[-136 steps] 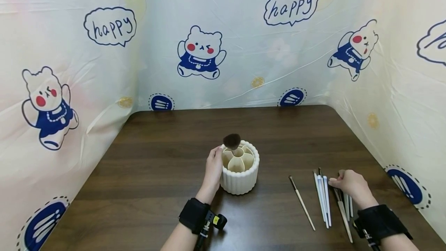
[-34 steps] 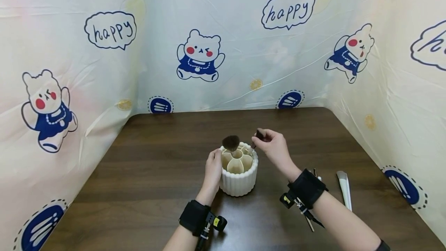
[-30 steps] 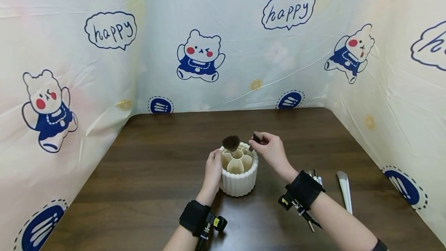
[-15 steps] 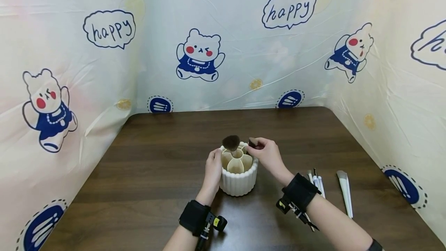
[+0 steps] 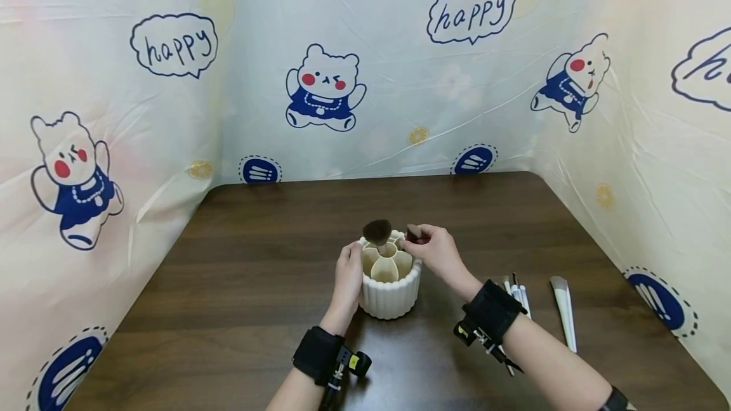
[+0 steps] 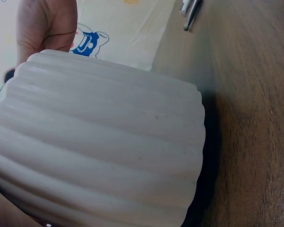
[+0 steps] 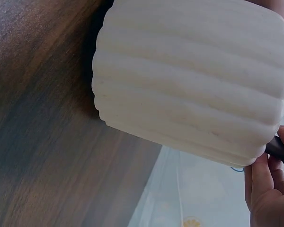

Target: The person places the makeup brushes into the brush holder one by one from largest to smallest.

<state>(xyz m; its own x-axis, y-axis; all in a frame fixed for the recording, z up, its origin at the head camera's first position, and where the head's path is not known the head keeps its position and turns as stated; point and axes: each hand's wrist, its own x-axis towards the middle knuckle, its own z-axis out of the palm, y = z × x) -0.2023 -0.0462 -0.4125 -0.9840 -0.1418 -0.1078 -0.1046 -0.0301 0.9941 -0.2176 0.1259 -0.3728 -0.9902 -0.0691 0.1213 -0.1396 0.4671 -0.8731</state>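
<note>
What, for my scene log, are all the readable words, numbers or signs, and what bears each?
"happy": left speech bubble on the backdrop
"happy": middle speech bubble
"h", rest cut off: right-edge speech bubble
Yellow labels on both wrist cameras: too small
Holder, brushes: nothing readable

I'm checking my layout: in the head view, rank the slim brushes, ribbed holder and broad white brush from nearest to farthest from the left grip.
1. Ribbed holder: touching the left grip, on its right.
2. Slim brushes: well to the right.
3. Broad white brush: farther right still.
</note>
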